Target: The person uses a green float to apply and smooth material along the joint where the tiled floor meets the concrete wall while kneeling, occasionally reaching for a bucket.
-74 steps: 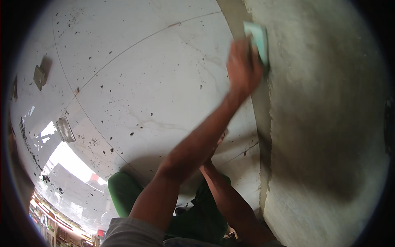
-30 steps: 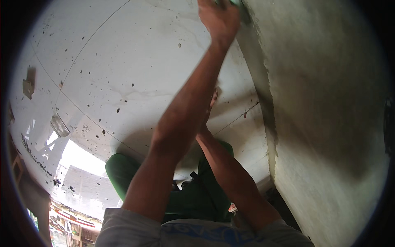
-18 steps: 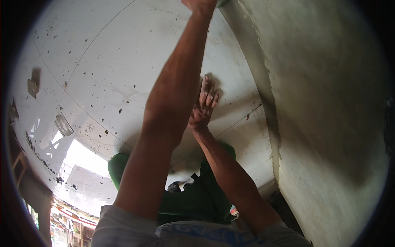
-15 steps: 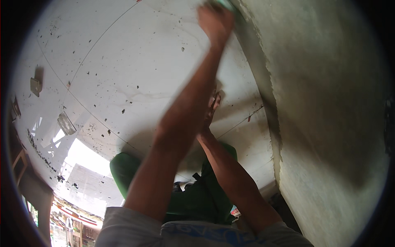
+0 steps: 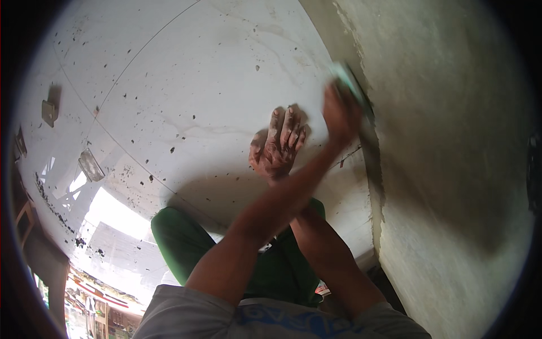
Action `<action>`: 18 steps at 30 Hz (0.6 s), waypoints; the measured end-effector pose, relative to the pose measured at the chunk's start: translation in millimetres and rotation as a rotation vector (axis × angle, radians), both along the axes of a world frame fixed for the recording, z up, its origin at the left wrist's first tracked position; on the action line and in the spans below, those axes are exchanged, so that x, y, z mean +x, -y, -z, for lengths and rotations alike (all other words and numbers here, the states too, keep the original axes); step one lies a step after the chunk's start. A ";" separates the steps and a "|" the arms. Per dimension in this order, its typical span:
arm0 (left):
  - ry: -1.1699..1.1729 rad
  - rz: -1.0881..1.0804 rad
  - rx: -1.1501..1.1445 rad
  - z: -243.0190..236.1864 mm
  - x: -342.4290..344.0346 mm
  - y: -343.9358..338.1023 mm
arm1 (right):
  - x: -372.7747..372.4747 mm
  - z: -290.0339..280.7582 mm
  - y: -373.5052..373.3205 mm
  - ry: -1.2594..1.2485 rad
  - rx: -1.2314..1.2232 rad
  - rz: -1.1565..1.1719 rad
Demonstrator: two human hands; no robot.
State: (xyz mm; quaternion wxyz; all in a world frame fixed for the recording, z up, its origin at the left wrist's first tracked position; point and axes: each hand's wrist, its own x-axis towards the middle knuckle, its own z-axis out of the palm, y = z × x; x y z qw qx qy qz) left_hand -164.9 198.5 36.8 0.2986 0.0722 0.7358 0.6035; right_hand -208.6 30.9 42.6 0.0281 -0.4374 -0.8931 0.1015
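Observation:
My left hand (image 5: 341,113), its forearm crossing over the right one, is closed around a pale green, flat-edged thing (image 5: 349,83). Motion smears that thing, so its exact kind is unclear. It is beside the bare strip (image 5: 370,164) where the white tiled floor (image 5: 220,68) meets the plastered wall (image 5: 451,113). My right hand (image 5: 276,147) rests palm down on the tiles, with fingers stretched out and grey smears on them. Nothing shows in that hand.
Dark crumbs are scattered over the tiles. Two small flat pieces, a brownish block (image 5: 49,113) and a pale plate (image 5: 91,165), lie at the left. My green-clad knee (image 5: 178,237) is close below the hands. Daylight reflects off the floor at lower left.
My left hand has come back toward me and to the right along the wall's foot, still holding the pale green thing. The right hand, mostly hidden before, now shows flat on the tiles.

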 end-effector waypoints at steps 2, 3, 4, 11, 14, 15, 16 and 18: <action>0.254 0.087 0.017 -14.9 23.2 10.4 | 2.3 15.9 -0.2 0.031 -0.069 0.097; 0.108 0.040 0.076 -25.6 15.6 -1.4 | 7.9 15.4 -7.0 0.034 -0.055 0.093; -0.037 0.000 0.134 -36.8 5.3 -11.3 | 14.0 14.2 -11.0 0.019 -0.044 0.089; -0.261 -0.033 -0.064 16.8 -150.7 -86.2 | 9.3 15.1 -5.5 -0.129 -0.040 0.062; -0.123 0.029 0.062 -9.1 -20.9 -8.2 | 3.3 12.4 5.5 -0.052 -0.066 0.090; -0.077 0.046 0.109 -21.0 -21.5 -15.2 | 6.4 14.0 0.7 0.036 -0.014 0.097; -0.030 0.057 0.160 -34.4 -24.0 -23.8 | 12.2 12.7 -3.4 0.009 -0.060 0.108; -0.284 -0.105 0.157 -38.6 -96.1 -81.6 | 47.6 28.2 -4.3 -0.020 0.038 0.074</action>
